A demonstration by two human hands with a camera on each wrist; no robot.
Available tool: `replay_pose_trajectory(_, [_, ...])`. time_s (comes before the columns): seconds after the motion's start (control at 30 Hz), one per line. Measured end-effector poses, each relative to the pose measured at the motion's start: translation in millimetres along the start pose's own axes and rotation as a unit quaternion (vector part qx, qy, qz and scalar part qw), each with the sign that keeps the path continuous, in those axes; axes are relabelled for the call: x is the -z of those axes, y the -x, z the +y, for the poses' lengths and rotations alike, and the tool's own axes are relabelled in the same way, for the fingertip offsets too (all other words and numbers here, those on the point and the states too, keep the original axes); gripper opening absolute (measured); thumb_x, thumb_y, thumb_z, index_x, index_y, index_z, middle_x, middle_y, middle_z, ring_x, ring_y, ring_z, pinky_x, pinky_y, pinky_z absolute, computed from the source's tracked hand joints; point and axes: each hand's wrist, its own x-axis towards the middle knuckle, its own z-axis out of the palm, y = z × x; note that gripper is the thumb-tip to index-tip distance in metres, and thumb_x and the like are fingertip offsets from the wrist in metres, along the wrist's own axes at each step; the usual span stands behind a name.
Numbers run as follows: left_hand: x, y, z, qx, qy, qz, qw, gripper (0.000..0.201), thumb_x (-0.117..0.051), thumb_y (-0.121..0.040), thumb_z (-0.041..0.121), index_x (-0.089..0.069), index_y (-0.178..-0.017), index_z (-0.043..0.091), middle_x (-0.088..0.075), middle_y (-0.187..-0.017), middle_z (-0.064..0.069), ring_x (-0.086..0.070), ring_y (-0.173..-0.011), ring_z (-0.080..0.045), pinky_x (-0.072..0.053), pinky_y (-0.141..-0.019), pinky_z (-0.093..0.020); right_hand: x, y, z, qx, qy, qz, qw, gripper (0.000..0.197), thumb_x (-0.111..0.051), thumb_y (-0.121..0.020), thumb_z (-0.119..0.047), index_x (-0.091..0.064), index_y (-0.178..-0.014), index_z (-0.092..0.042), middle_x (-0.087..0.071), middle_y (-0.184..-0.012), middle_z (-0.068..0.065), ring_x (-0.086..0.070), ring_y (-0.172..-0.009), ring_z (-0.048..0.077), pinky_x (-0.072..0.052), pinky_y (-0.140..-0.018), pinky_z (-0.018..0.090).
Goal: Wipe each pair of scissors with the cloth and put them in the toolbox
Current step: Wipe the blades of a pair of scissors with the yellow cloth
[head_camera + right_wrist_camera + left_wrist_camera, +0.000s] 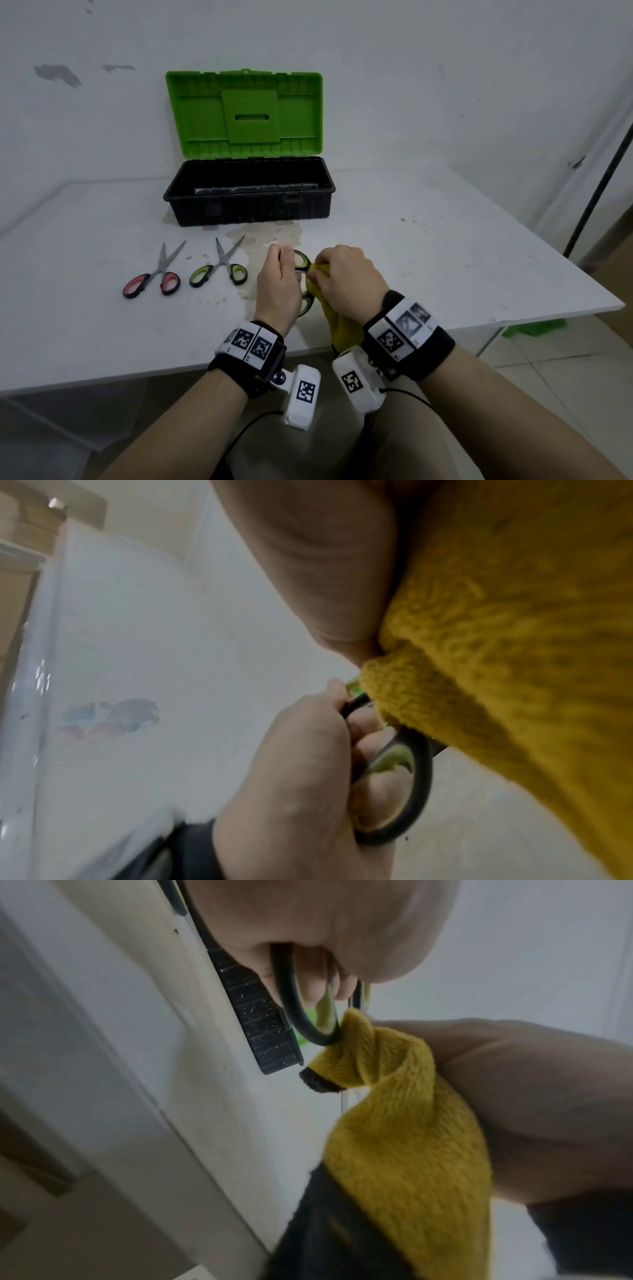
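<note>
My left hand grips a pair of green-handled scissors by the handle loops, just above the table's front middle. My right hand holds a yellow cloth bunched round the scissors close to the handles; the blades are hidden in the cloth. Two more pairs lie on the table to the left: red-handled scissors and green-handled scissors, both with blades spread. The black toolbox stands open behind them, its green lid upright.
The white table has a brownish stain in front of the toolbox. Its front edge runs just under my wrists, and its right edge slopes off near a dark pole. A white wall stands behind.
</note>
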Motion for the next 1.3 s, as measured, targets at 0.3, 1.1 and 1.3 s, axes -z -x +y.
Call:
replay_pose_trajectory(0.3, [1.3,-3.6,6.3,0.035,-0.012,0.008,0.999,0.033,-0.033,-0.108,0.037,-0.046,-0.083,0.021,-0.04,-0.061,0.007,-0.037,-0.051,-0.01,-0.034,-0.052,-0.032,15.1,6.1,3.3,0.018,-0.038,0.081,0.996,0.02,-0.055,-0.094,-0.029,-0.069,-0.103,-0.018,-0.062,-0.102,0.0,-0.057,-0.092,0.018,-0.048,-0.081,0.03])
replay_pose_trajectory(1.1, [-0.5,-6.7,5.4,0.027,0.014,0.023,0.999,0.033,-0.032,-0.105,0.044,-0.046,-0.079,0.029,-0.04,-0.056,0.011,-0.036,-0.05,-0.014,-0.029,-0.047,-0.033,-1.3,6.3,9.5,0.003,-0.043,0.087,0.995,0.021,-0.055,-0.093,-0.035,-0.068,-0.096,-0.018,-0.065,-0.097,0.002,-0.058,-0.091,0.02,-0.05,-0.082,0.039])
replay_pose_trajectory(1.3, [4.8,-10.2,-2.5,0.052,0.011,0.036,0.998,0.036,-0.03,-0.102,0.052,-0.05,-0.086,0.026,-0.041,-0.062,0.008,-0.037,-0.052,-0.014,-0.029,-0.049,-0.031,19.3,0.4,39.0,-0.024,-0.066,0.149,0.986,0.014,-0.057,-0.093,-0.03,-0.067,-0.094,-0.02,-0.064,-0.095,-0.003,-0.058,-0.087,0.014,-0.042,-0.075,0.024])
